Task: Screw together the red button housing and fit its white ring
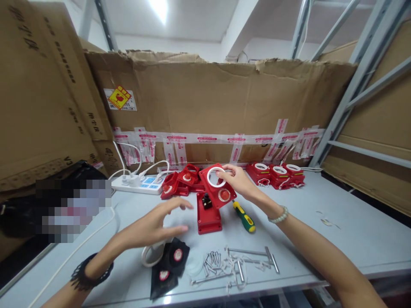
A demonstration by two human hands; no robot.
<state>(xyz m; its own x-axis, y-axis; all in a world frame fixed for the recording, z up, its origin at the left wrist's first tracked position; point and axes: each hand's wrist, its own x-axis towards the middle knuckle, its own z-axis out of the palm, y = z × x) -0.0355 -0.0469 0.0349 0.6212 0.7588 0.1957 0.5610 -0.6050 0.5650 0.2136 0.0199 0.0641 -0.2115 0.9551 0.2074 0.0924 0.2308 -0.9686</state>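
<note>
My right hand (238, 182) holds a red plastic cover plate (217, 188) tilted up at the middle of the table, fingers closed on its top edge by a white ring. Under it lies a red base box (208, 216) with a black part inside. My left hand (157, 222) hovers open above the table, left of the base box, fingers spread and empty. A screwdriver (244, 217) with a green and yellow handle lies just right of the base box, below my right wrist.
Red units (278, 175) stand in a row at the back right, more red parts (180, 182) at the back middle. Screws and metal rods (231, 265), black packets (170, 267) and a white ring lie at the front edge. A power strip (138, 184) sits back left.
</note>
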